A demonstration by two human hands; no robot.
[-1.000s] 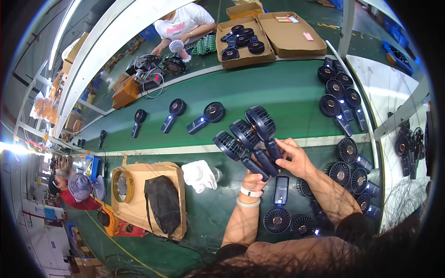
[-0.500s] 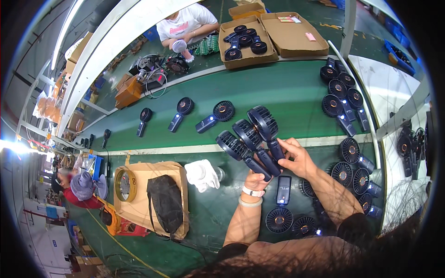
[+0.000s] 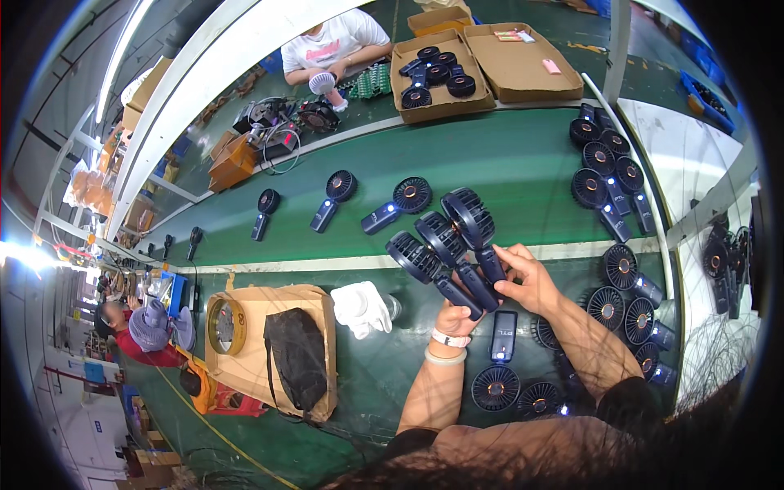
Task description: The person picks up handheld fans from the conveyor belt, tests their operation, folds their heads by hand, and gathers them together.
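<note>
Three dark blue handheld fans (image 3: pixel 441 238) are held side by side over the near edge of the belt, heads tilted up and left. My left hand (image 3: pixel 457 317), with a white band at its wrist, is closed around the lower handles. My right hand (image 3: pixel 527 279) grips the handle of the rightmost fan with thumb and fingers. Just below my hands a handheld fan (image 3: pixel 496 387) lies on the green table, its small light lit. More fans (image 3: pixel 606 307) lie in a group beside my right forearm, which partly hides some.
The green belt (image 3: pixel 490 163) carries spaced fans, with a cluster (image 3: pixel 600 159) at its right end. Left of my hands are a white cloth (image 3: pixel 359 309) and a cardboard tray (image 3: pixel 245 384) holding tape and a black pouch. A co-worker (image 3: pixel 335 45) sits across, near a carton (image 3: pixel 445 110) of fans.
The fans on the belt have moved to the right, the nearest one closer to the held fans. My hands keep almost the same grip and place.
</note>
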